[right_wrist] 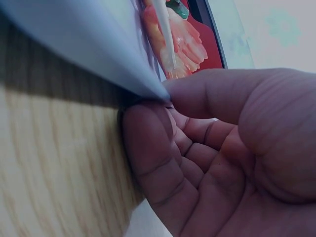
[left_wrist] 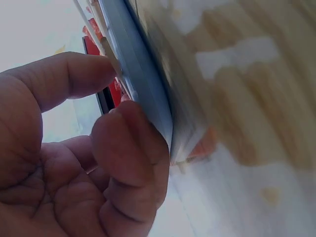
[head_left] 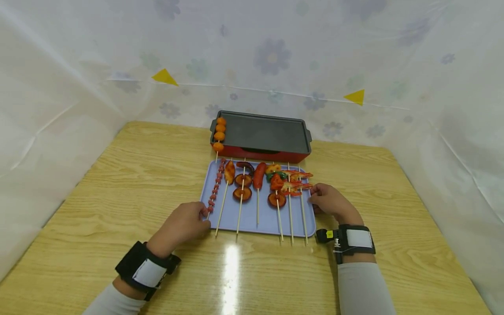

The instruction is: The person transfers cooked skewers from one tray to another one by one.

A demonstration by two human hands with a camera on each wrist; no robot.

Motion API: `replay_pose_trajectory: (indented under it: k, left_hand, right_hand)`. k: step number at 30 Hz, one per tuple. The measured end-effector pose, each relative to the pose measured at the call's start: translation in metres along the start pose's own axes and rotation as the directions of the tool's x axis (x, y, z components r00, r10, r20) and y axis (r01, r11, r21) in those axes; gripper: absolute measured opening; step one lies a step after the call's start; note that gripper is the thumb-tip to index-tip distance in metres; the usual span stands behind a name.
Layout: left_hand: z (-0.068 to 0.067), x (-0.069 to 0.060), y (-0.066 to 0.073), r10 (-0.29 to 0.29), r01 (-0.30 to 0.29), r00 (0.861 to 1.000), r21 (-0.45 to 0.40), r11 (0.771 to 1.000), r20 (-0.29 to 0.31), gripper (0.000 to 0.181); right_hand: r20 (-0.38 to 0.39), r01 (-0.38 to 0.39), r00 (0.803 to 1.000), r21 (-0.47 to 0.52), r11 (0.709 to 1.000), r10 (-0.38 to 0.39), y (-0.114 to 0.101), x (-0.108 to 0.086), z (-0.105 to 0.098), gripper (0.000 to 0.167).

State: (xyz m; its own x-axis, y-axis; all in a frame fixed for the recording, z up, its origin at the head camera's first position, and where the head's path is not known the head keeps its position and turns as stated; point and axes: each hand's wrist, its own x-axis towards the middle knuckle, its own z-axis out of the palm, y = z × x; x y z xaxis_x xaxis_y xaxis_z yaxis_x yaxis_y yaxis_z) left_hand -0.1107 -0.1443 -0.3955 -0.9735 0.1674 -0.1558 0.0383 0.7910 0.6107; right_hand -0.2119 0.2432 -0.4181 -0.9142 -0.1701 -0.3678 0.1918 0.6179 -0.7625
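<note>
A lavender-blue tray [head_left: 267, 218] lies on the table, bearing several skewers of food. My left hand [head_left: 186, 225] grips the tray's front left corner, with the thumb [left_wrist: 94, 71] touching a wooden stick. That stick belongs to the skewer of small pink beads [head_left: 214, 191]. At the right edge my right hand [head_left: 330, 200] holds the tray rim, thumb [right_wrist: 212, 94] above and curled fingers below. Prawn skewers [head_left: 295, 186] lie beside it. Between them are a sausage skewer [head_left: 258, 177], a mushroom skewer [head_left: 242, 194] and a mixed skewer [head_left: 277, 199].
Directly behind the tray stands a red grill with a dark plate [head_left: 264, 131]. A skewer of orange balls [head_left: 219, 135] lies along its left side. Flowered plastic sheeting [head_left: 271, 57] with two yellow triangles hangs behind the wooden table [head_left: 118, 188].
</note>
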Motion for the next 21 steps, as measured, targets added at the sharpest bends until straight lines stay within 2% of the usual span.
replay_pose_trajectory:
  k: [10, 21]
  left_hand:
    - [0.0052, 0.0009, 0.0041, 0.043, -0.042, 0.999, 0.014, 0.999, -0.002, 0.006]
    - [0.0064, 0.0006, 0.0087, 0.030, -0.030, 0.999, 0.027, 0.999, 0.011, 0.010]
  right_hand:
    - [-0.001, -0.010, 1.000, 0.002, 1.000, 0.010, 0.0004, 0.0001, 0.0000, 0.016]
    - [-0.008, -0.012, 1.000, -0.008, 1.000, 0.012, 0.0007, 0.0003, -0.0005, 0.018]
